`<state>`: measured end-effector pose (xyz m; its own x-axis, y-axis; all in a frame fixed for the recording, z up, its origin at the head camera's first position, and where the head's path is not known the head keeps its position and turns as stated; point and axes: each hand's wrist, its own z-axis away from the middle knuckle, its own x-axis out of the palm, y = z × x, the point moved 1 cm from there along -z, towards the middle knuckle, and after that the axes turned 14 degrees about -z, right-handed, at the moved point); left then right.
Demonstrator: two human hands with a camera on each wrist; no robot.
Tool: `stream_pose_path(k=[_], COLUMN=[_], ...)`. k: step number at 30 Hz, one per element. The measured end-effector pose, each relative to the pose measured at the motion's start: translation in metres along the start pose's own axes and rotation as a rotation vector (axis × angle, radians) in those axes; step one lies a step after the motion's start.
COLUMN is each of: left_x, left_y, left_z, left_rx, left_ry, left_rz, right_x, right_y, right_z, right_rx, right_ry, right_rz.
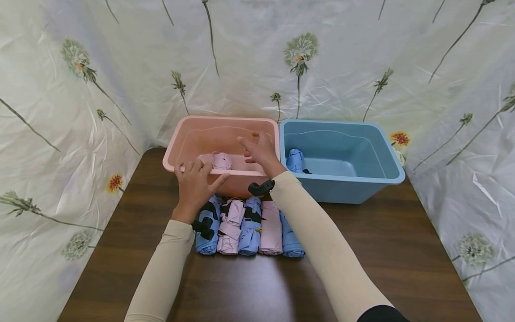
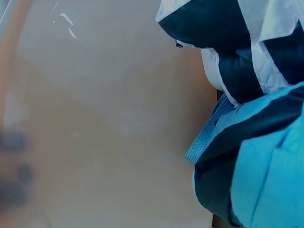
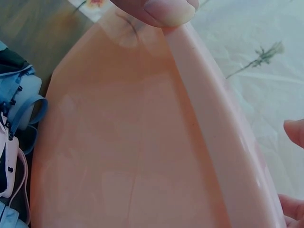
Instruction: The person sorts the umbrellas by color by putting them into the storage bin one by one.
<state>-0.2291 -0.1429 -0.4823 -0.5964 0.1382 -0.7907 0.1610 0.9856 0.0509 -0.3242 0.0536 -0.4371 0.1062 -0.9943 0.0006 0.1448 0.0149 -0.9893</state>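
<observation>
My left hand [image 1: 195, 185] grips the front rim of the pink bin [image 1: 223, 121], fingers bent over the edge and thumb along the outside. In the right wrist view that thumb [image 3: 164, 12] lies on the rim. Over the right part of the bin's opening, my right hand [image 1: 263, 154] has its fingers loosely spread, holding nothing. A pink rolled cloth bundle [image 1: 222, 161] lies on the bin's floor, partly hidden by the front wall. Along the bin's front stands a row of rolled bundles, among them a pink one [image 1: 271, 230] and a blue one [image 1: 249, 232] with a black band.
To the right, a blue bin [image 1: 342, 179] stands beside the pink one, with a blue bundle [image 1: 295, 160] at its left end. Both bins rest on a dark wooden table [image 1: 241, 290]. Flower-printed sheeting [image 1: 249, 58] hangs behind and at the sides.
</observation>
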Motion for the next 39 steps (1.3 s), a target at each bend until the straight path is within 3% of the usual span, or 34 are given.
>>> stream_pose_path(k=[10, 22, 34, 39], left_x=[-0.0012, -0.0028, -0.0027, -0.0024], left_y=[0.0002, 0.0011, 0.0019, 0.001], left_z=[-0.0019, -0.0024, -0.0034, -0.0028], left_rx=[0.001, -0.003, -0.013, -0.014], left_ry=[-0.051, -0.035, -0.042, -0.046], left_rz=[-0.012, -0.02, -0.019, -0.024], right_x=[0.0005, 0.0, -0.0014, -0.0008], right_y=[-0.0002, -0.0025, -0.0052, -0.0065], right_z=[0.0019, 0.0039, 0.0067, 0.0084], right_rx=[-0.019, -0.049, -0.207, -0.238], right_ry=[0.003, 0.003, 0.005, 0.009], right_rz=[0.039, 0.08, 0.152, 0.176])
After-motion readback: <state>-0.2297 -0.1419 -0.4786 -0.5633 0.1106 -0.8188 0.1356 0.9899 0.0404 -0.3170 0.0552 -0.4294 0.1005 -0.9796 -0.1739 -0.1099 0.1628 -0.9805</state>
